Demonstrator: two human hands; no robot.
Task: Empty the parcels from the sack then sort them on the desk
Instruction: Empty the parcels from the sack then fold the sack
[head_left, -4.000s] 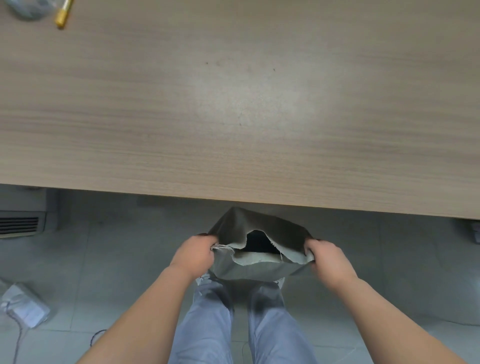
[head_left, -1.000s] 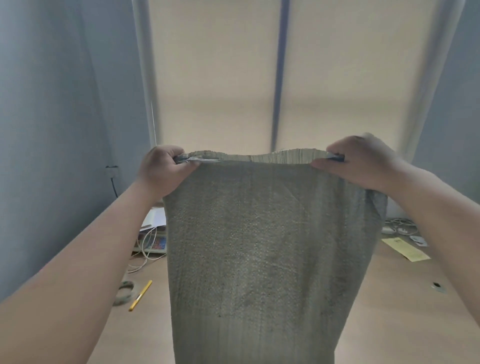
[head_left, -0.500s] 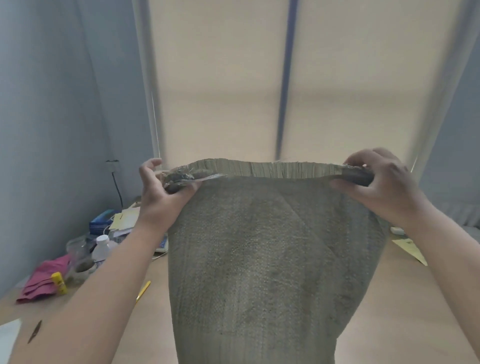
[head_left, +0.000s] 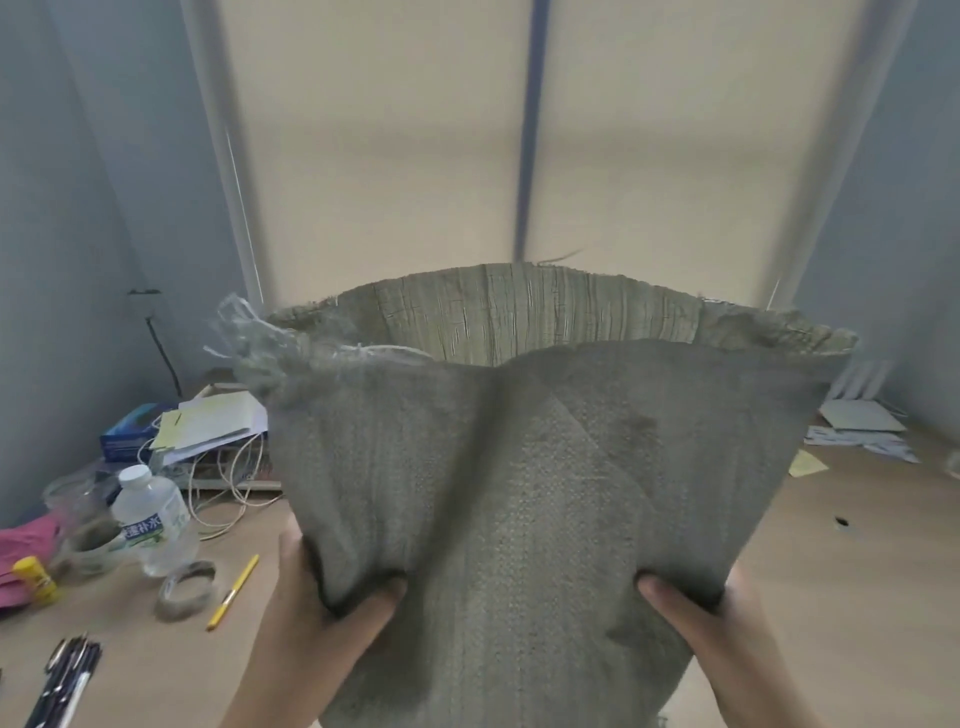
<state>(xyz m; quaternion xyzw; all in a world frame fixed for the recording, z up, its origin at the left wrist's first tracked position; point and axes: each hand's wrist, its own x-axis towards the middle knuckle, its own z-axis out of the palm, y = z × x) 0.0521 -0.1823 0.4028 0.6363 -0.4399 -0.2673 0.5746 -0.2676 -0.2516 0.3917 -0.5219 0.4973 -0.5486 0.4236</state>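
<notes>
- Pale blind fills the wall ahead of you, with grey walls on either side and the wood desk running below it.
- You hold the sack upright in front of you, over the near middle of the desk. Its long axis runs straight up and down. Its bottom drops out of view, so you cannot tell whether it rests on the desk.
- Your left hand grips the sack's left edge and your right hand grips its right edge, at much the same height. Each thumb presses the near face and pinches a fold of cloth. The other fingers are hidden behind the weave.
- The mouth gapes open at the top, well above both hands, with a frayed cord at its left corner.
- No parcels show. Only the far inner wall is visible over the near rim, and the cloth hides whatever is inside.
- Mind this relation: the opening is above and your grip is below. To empty the sack, I judge you must tip the mouth forward and down toward the desk, or raise the bottom above it. Neither hand is nearer, so both share the work evenly.
- A bottle, a tape roll, a yellow pen and papers lie left of the sack, near enough to be struck by a spill. Tipping straight ahead or rightward looks safer.
</notes>
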